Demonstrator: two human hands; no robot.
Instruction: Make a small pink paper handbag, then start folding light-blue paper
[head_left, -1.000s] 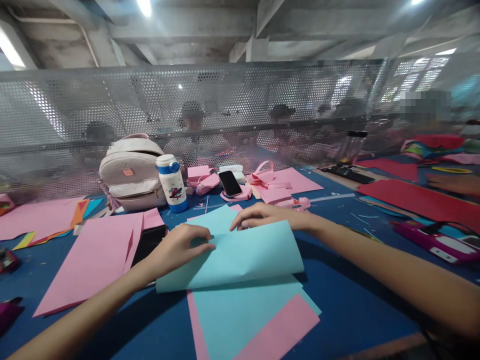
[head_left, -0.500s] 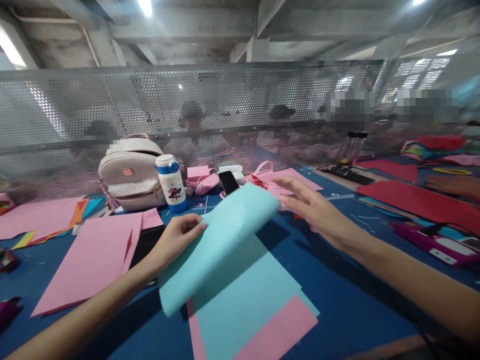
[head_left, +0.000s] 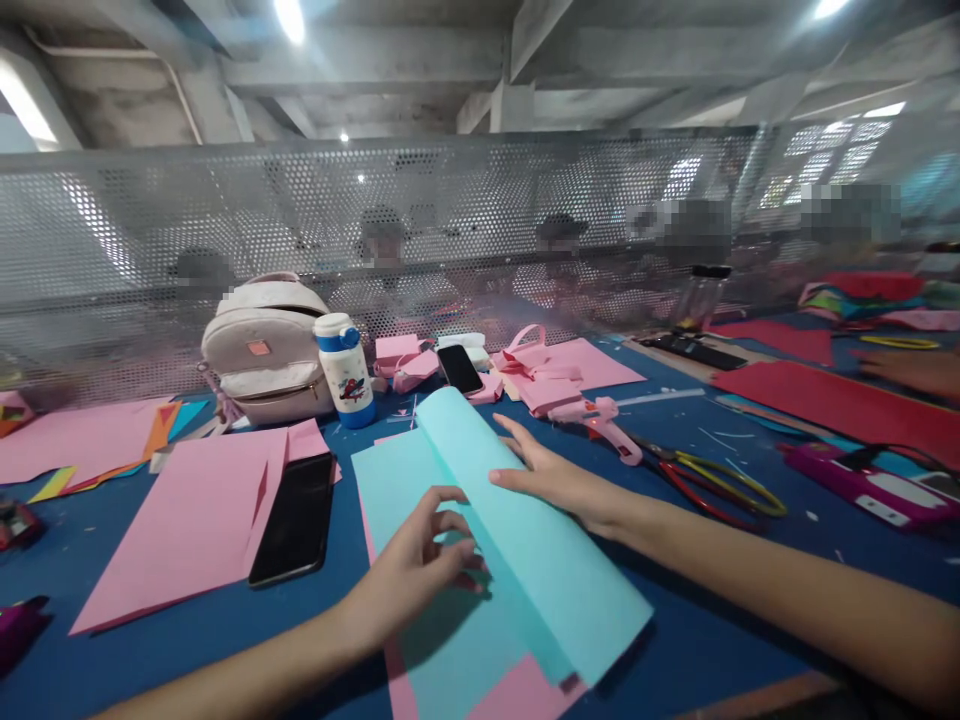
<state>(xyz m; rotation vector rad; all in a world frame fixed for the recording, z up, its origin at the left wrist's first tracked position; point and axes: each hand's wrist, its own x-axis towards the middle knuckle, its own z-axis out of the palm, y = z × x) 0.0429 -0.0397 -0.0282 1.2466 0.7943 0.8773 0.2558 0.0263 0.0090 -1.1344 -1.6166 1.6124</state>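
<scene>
A light blue paper sheet (head_left: 540, 560) lies on the blue table, folded lengthwise from the right over itself, on top of a pink sheet (head_left: 525, 695). My right hand (head_left: 559, 480) lies flat on the folded flap with fingers stretched out, pressing it down. My left hand (head_left: 420, 565) rests on the lower layer beside the flap's edge, fingers curled and touching the paper.
A black phone (head_left: 296, 520) lies on pink paper (head_left: 180, 520) at my left. Behind stand a white bottle (head_left: 345, 368), a backpack (head_left: 259, 350), another phone (head_left: 459, 368), a pink glue gun (head_left: 600, 420) and scissors (head_left: 712, 480). A perforated metal screen (head_left: 480, 230) closes off the back. Another person's hand (head_left: 911, 370) rests far right.
The blue sheet, folded towards me a second ago, was opened, then folded over sideways. My right hand came down onto the flap; my left moved nearer. The black phone is uncovered.
</scene>
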